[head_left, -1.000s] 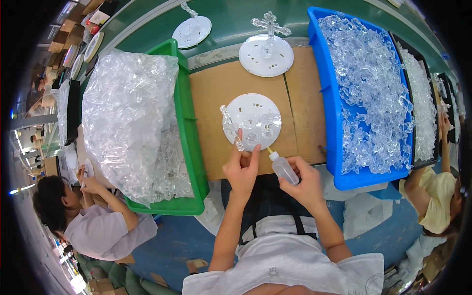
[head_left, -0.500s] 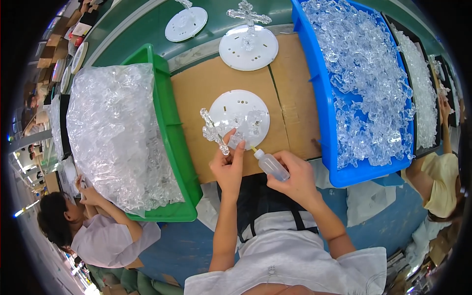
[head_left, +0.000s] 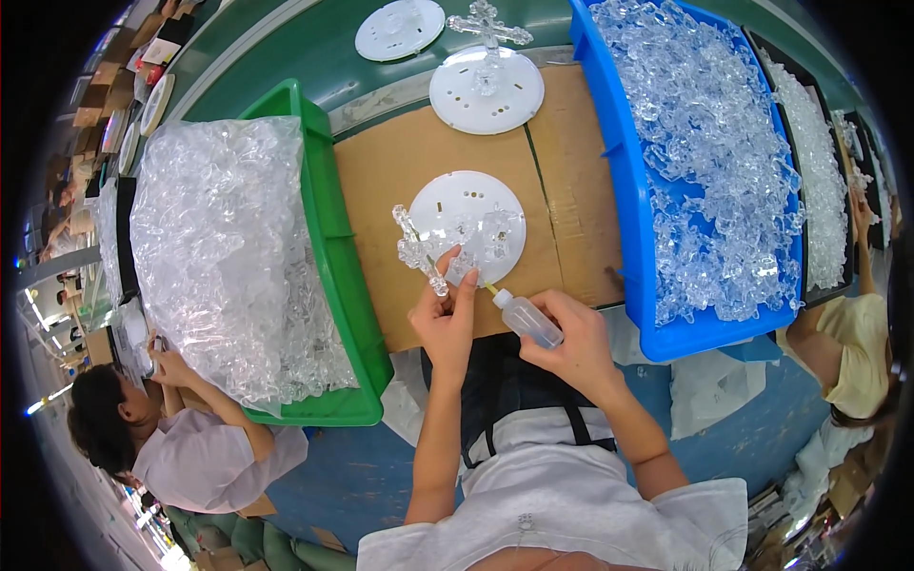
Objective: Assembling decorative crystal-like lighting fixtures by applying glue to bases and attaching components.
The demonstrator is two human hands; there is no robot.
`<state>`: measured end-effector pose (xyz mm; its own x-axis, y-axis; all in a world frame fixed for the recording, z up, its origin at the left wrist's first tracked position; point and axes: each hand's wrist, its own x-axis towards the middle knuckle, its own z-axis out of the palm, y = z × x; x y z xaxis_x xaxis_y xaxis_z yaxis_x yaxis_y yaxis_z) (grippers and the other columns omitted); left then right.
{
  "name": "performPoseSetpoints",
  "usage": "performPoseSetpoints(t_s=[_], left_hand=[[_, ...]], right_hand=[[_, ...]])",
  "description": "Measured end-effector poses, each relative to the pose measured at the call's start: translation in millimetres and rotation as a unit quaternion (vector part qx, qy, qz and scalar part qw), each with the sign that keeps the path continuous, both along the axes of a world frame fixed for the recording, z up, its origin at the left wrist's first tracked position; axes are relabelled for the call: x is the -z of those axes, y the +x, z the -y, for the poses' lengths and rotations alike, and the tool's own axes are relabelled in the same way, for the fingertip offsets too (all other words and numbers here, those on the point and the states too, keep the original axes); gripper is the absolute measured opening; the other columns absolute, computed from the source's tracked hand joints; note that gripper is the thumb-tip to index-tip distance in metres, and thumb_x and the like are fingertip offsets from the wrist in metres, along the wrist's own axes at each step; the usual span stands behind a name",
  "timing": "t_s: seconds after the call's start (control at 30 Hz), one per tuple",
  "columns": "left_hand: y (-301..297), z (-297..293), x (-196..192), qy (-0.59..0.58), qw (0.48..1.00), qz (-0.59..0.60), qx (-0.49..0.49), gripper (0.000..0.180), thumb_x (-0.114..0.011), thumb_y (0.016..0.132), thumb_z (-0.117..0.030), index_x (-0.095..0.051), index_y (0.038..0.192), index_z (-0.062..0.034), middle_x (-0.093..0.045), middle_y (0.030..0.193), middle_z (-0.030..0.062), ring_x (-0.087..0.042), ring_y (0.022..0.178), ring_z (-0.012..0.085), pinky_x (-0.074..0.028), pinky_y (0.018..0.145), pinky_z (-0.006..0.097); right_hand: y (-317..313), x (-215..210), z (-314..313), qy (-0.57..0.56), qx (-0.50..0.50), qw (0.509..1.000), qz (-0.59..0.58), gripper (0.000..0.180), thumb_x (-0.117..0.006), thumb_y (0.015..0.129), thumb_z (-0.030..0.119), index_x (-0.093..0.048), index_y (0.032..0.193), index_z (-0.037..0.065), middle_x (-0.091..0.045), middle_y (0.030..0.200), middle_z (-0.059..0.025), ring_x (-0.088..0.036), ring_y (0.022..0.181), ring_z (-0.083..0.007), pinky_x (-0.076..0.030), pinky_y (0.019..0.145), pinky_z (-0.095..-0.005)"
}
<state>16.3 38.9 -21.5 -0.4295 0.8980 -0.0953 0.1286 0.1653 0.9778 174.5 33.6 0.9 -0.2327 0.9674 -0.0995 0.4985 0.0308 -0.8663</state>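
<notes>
My left hand (head_left: 446,322) pinches a clear plastic cross-shaped piece (head_left: 411,249) with knobbly ends, held over the left edge of a white round plate (head_left: 455,198). In my right hand (head_left: 583,347) is a small translucent squeeze bottle (head_left: 531,322) with a white cap and a thin yellowish nozzle. It lies tilted, its nozzle pointing at the fingertips of my left hand; whether it touches the clear part there I cannot tell. Clear block-like parts (head_left: 496,235) stand on the plate, which has small holes and rests on brown cardboard (head_left: 386,190).
A green bin (head_left: 333,276) with bagged clear parts stands at left, a blue bin (head_left: 624,190) of loose clear pieces at right. Beyond are a white plate (head_left: 466,112) bearing a clear cross and another white plate (head_left: 398,30). Co-workers (head_left: 205,457) sit at both sides.
The far white plate on the green surface shows farther right and higher, with no clear cross visible on it now. My hands keep nearly the same pose, bottle and cross-shaped piece still held.
</notes>
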Motion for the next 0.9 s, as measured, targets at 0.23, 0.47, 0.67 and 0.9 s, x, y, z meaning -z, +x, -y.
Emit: performPoseSetpoints(t_s=[0.23,0.47,0.67,0.9], left_hand=[[-3.0,1.2,2.4,0.002,0.997,-0.082,0.005,0.031,-0.066,0.082,-0.005,-0.062,0.113,-0.0023,-0.031,0.056,-0.0099,-0.025,0.051,0.0000,-0.017,0.047,0.019],[-2.9,-0.3,5.3,0.028,0.991,-0.128,0.017,0.033,-0.068,0.080,-0.005,-0.063,0.113,-0.0055,-0.031,0.052,-0.0039,-0.029,0.048,0.0018,-0.025,0.044,0.018],[-7.1,5.7,1.0,0.047,0.994,-0.101,0.015,0.034,-0.067,0.080,-0.005,-0.062,0.114,-0.0031,-0.034,0.050,-0.0009,-0.031,0.047,0.0025,-0.028,0.043,0.020],[-33.7,37.0,13.2,0.190,0.946,-0.262,-0.015,0.024,-0.059,0.082,0.000,-0.065,0.106,-0.0010,-0.041,0.051,0.0015,-0.035,0.042,0.0072,-0.028,0.040,0.023]], right_hand=[[10.9,-10.9,1.4,-0.045,0.077,0.995,-0.039,0.036,-0.070,0.065,0.010,-0.058,0.098,0.004,-0.063,0.085,-0.0079,-0.063,0.077,-0.0182,-0.048,0.068,-0.0296],[-7.4,30.0,-34.7,0.121,0.214,0.967,-0.062,0.046,-0.064,0.083,0.005,-0.039,0.121,-0.001,-0.051,0.119,-0.0177,-0.050,0.113,-0.0242,-0.037,0.097,-0.0338],[-14.9,32.8,-34.7,0.158,0.231,0.960,-0.011,0.058,-0.065,0.082,0.007,-0.031,0.129,-0.001,-0.047,0.124,-0.0211,-0.045,0.121,-0.0290,-0.033,0.102,-0.0381],[12.4,-108.8,17.7,0.072,-0.019,0.990,0.122,0.039,-0.064,0.076,0.000,-0.058,0.115,0.004,-0.058,0.117,-0.0140,-0.058,0.105,-0.0281,-0.046,0.089,-0.0360]])
